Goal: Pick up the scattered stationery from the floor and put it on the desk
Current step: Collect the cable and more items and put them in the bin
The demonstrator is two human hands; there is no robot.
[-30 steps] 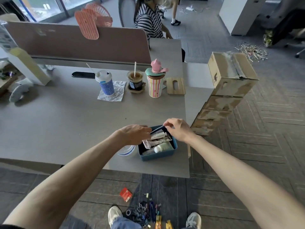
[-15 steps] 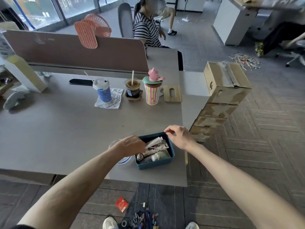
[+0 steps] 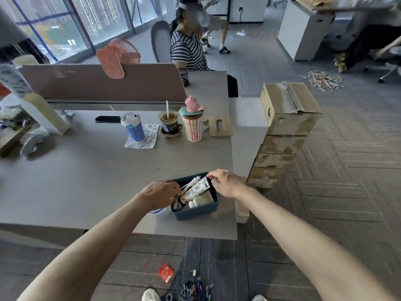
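Head view: left hand [image 3: 159,193], right hand [image 3: 224,183] at blue bin [image 3: 195,211], grips unclear; floor stationery [image 3: 195,290] well apart.

A bin [image 3: 195,210] sits on the desk [image 3: 86,170] near its front right corner, with tubes [image 3: 196,189] lying in it. The left hand [image 3: 159,193] is at the bin's left rim and the right hand [image 3: 225,182] at its far right corner. Farther back stand a cup [image 3: 132,127] on a napkin [image 3: 149,137], an iced drink [image 3: 169,121], a lidded tumbler [image 3: 193,124] and a wooden block [image 3: 219,126], left to right, before a partition [image 3: 97,83]. Stacked cardboard boxes [image 3: 286,111] stand right of the desk. On the floor before the desk lies a stationery pile [image 3: 195,290], a packet [image 3: 165,272] to its left.
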